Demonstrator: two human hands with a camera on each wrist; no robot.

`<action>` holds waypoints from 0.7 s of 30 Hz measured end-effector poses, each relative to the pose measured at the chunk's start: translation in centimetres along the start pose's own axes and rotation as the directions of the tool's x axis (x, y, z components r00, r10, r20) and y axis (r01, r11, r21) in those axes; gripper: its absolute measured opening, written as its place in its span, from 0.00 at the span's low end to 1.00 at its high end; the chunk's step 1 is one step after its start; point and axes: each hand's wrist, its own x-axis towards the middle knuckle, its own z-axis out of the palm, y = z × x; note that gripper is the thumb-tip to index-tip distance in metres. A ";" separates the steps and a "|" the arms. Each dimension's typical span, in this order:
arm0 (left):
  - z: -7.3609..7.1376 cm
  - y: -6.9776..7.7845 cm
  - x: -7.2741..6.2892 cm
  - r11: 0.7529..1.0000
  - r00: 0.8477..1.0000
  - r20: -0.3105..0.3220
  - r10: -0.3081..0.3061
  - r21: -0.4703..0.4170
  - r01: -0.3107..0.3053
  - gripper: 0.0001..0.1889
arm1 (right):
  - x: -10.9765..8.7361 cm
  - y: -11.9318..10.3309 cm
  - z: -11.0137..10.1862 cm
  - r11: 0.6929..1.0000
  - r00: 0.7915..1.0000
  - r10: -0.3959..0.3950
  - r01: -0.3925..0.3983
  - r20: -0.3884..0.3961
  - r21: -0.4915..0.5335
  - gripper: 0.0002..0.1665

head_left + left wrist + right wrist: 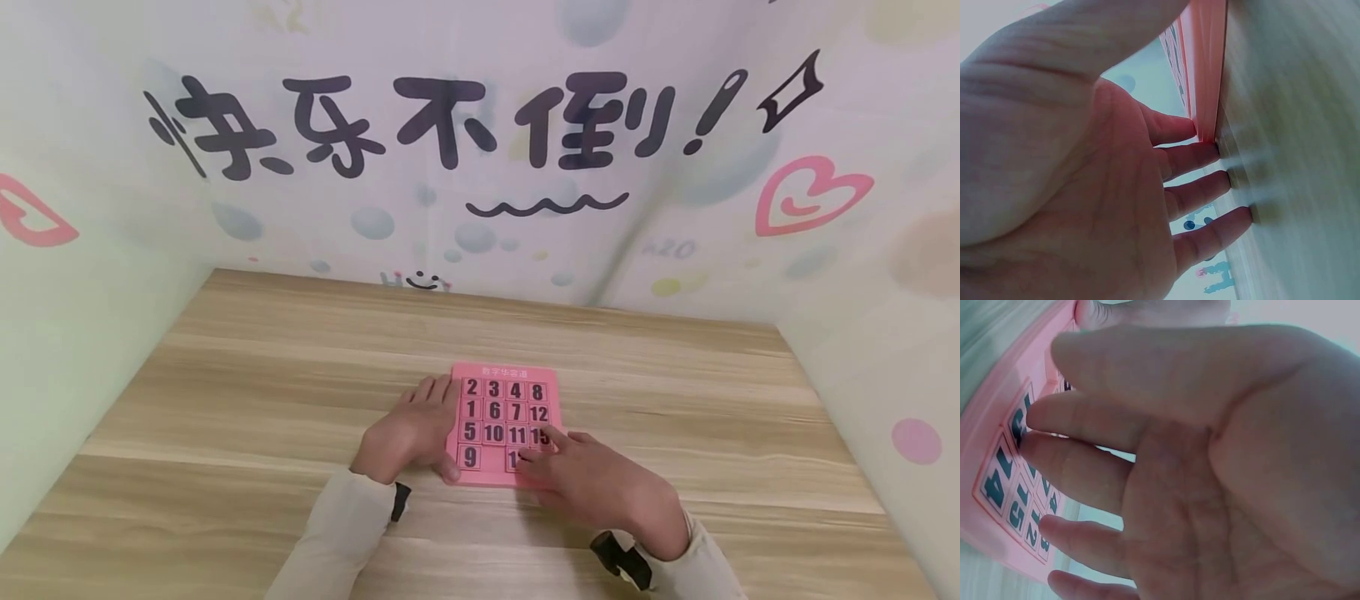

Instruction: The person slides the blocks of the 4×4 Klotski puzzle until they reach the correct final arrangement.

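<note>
A pink sliding number puzzle [504, 372] lies flat on the table, its numbered tiles in rows. In the bottom row, bare pink floor shows between the 9 tile [469, 457] and a tile partly covered by fingers. My left hand [412, 425] rests along the puzzle's left side, thumb at the near left corner. The left wrist view shows its fingers extended, with the index fingertip against the pink side wall [1209, 69]. My right hand [600, 483] reaches over the near right part. Its index and middle fingertips touch the partly covered tile, beside the 14 tile [997, 478].
The wood-grain table [262, 375] extends around the puzzle on all sides. A printed white backdrop [420, 192] with large black characters stands along its far edge, and pale panels [885, 358] rise at the sides. Dark straps [621, 560] are on both wrists.
</note>
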 end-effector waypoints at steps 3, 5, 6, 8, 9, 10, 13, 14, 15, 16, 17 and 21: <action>0.0 0.0 -0.1 1.000 1.000 -0.002 0.000 -0.009 0.000 0.67 | 0.2 -0.1 0.1 0.999 1.000 -0.013 0.013 -0.004 -0.035 0.23; 0.1 -0.1 -0.1 1.000 1.000 -0.002 -0.002 -0.012 0.002 0.67 | 0.4 -0.2 0.2 0.998 1.000 -0.023 0.022 -0.006 -0.061 0.22; 0.1 -0.1 -0.1 1.000 1.000 0.000 -0.004 -0.014 0.004 0.67 | 0.4 -0.3 0.2 0.997 1.000 -0.028 0.027 -0.007 -0.072 0.21; 0.1 -0.1 -0.1 1.000 1.000 0.000 -0.006 -0.016 0.006 0.67 | 0.5 -0.4 0.3 0.996 1.000 -0.029 0.028 -0.009 -0.089 0.20; 0.1 -0.1 -0.1 1.000 1.000 0.001 -0.007 -0.017 0.007 0.67 | 0.5 -0.5 0.2 0.995 1.000 -0.025 0.024 -0.007 -0.092 0.20; 0.1 0.0 0.0 1.000 1.000 0.001 -0.007 -0.019 0.007 0.67 | 0.6 -0.6 0.2 0.995 1.000 -0.023 0.022 -0.009 -0.093 0.19; 0.0 0.0 -0.1 1.000 1.000 0.002 -0.006 -0.017 0.006 0.67 | 0.6 -0.8 0.4 0.995 1.000 -0.009 0.008 -0.013 -0.096 0.19; 0.0 0.0 -0.1 1.000 1.000 0.003 -0.006 -0.014 0.006 0.67 | 0.6 -0.8 0.4 0.995 1.000 -0.005 0.003 -0.015 -0.098 0.19; 0.0 0.0 -0.1 1.000 1.000 0.003 -0.005 -0.011 0.005 0.67 | 0.6 -0.9 0.4 0.994 1.000 -0.004 0.002 -0.017 -0.107 0.19; 0.0 0.0 0.0 1.000 1.000 0.002 -0.004 -0.008 0.004 0.67 | 0.6 -0.9 0.5 0.994 1.000 -0.002 0.000 -0.017 -0.112 0.20; 0.0 0.0 0.0 1.000 1.000 0.003 -0.003 -0.005 0.003 0.67 | 0.6 -0.9 0.5 0.993 1.000 0.001 -0.003 -0.017 -0.118 0.21; 0.1 0.0 0.0 1.000 1.000 0.004 0.000 -0.001 0.000 0.66 | 0.8 -1.1 0.7 0.991 1.000 -0.001 -0.001 -0.008 -0.136 0.22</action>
